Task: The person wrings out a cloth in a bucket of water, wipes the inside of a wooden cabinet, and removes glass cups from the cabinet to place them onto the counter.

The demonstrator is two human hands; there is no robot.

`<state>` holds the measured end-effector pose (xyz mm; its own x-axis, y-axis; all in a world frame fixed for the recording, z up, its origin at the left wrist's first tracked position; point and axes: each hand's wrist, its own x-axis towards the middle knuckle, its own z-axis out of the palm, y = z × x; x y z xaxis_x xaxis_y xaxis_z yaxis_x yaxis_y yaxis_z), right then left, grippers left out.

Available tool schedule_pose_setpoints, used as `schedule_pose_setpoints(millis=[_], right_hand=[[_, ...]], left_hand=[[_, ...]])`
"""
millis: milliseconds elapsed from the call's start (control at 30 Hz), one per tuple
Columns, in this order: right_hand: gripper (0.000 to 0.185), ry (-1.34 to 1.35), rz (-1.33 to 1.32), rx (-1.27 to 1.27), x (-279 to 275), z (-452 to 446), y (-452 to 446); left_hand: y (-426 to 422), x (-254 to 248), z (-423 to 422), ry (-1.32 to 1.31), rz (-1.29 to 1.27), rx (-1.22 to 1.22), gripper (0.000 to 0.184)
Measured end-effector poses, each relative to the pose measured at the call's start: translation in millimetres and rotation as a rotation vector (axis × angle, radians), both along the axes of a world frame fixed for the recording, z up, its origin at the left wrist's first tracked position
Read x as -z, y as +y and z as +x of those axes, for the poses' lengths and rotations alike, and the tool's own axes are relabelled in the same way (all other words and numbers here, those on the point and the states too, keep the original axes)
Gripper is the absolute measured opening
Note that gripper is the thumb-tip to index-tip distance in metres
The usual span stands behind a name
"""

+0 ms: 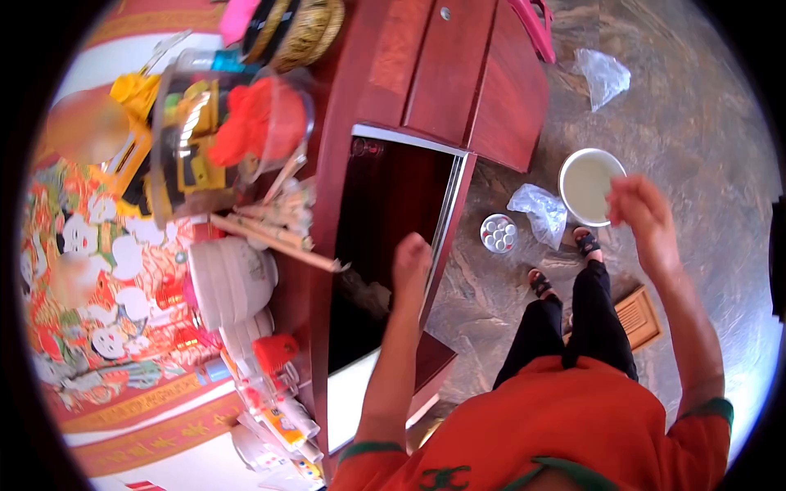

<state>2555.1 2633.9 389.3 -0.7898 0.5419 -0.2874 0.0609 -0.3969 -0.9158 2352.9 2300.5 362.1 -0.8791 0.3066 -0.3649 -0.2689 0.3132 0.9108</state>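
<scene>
My left hand [412, 260] is raised in front of the open compartment of a dark red wooden cabinet [512, 90]. Its fingers are curled, and whatever they may hold is hidden. Inside the compartment a pale crumpled item [366, 293] lies near that hand. Over the floor, at the right edge of a white basin [588, 186] with cloudy liquid, is my right hand [641, 209]. Its fingers are bent and blurred. Left of the basin are a crumpled clear plastic bag [539, 214] and a round tray of small cups [499, 234].
The cabinet top holds a clear tub with red and yellow items [196, 147], wooden sticks [282, 250], stacked white bowls [233, 282] and cups. On the floor are another plastic bag [603, 78], a wooden stool [634, 317] and my feet in sandals.
</scene>
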Motion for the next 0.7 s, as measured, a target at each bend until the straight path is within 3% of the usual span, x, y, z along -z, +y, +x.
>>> schedule_pose_setpoints(millis=[100,133,167,200,233,300,367,433,500,600,633,700], right_hand=[[0.018,-0.219,-0.131,0.013,61,46,-33],[0.018,-0.281,-0.159,0.017,79,60,-46],[0.018,-0.337,-0.180,0.026,95,71,-59],[0.018,-0.353,-0.220,0.017,108,80,-72],[0.018,-0.343,-0.255,0.015,119,86,-84],[0.019,-0.328,-0.305,-0.021,136,87,-107],[0.020,-0.321,-0.328,-0.076,148,80,-121],[0.017,-0.283,-0.304,-0.100,148,60,-132],[0.017,-0.234,-0.322,-0.136,151,40,-139],[0.021,-0.114,-0.323,-0.249,146,1,-140],[0.020,-0.059,-0.199,-0.309,149,-13,-141],[0.024,-0.027,-0.140,-0.421,128,-51,-139]], left_hand=[[-1,44,-109,-0.069,-0.044,-0.408,0.027],[19,44,-128,-0.004,-0.077,-0.530,0.019],[16,53,-155,0.040,-0.145,-0.504,0.019],[23,56,-172,0.123,-0.264,-0.514,0.027],[1,90,-219,0.309,-0.359,-0.451,0.052],[19,92,-247,0.501,-0.391,-0.361,0.079],[39,96,-273,0.690,-0.391,-0.336,0.069],[57,97,-289,0.718,-0.393,-0.366,0.065],[73,87,-284,0.593,-0.289,-0.289,0.065],[31,127,-351,0.428,0.099,-0.209,0.064],[50,106,-312,0.642,-0.268,-0.329,0.055],[62,78,-257,0.489,0.037,-0.522,0.047]])
